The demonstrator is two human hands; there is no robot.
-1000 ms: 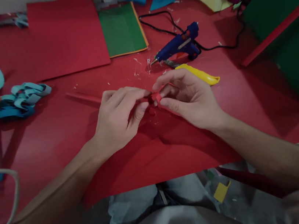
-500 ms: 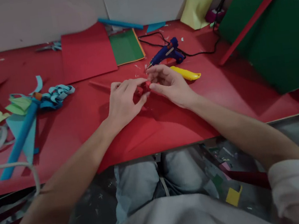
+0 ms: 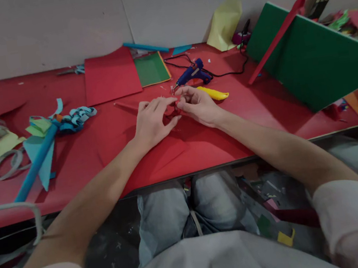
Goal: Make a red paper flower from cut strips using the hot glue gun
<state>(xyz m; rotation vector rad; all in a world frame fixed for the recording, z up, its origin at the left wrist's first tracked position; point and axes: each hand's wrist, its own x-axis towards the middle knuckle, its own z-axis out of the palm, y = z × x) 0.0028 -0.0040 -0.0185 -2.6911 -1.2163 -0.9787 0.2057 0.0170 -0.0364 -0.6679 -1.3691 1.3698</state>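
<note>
Both hands meet over the middle of a red table. My left hand and my right hand pinch a small rolled red paper piece between their fingertips. A thin red paper stick runs out from under my left hand to the upper left. A red paper sheet lies under my hands and hangs over the front edge.
A blue glue gun with a black cord and a yellow-handled cutter lie just behind my hands. Red and green sheets lie farther back. Blue paper chain and stick left; a green board leans at right.
The view has pulled back and up, so more of the table, wall and my lap shows. Both hands stay together, pinching the red paper roll.
</note>
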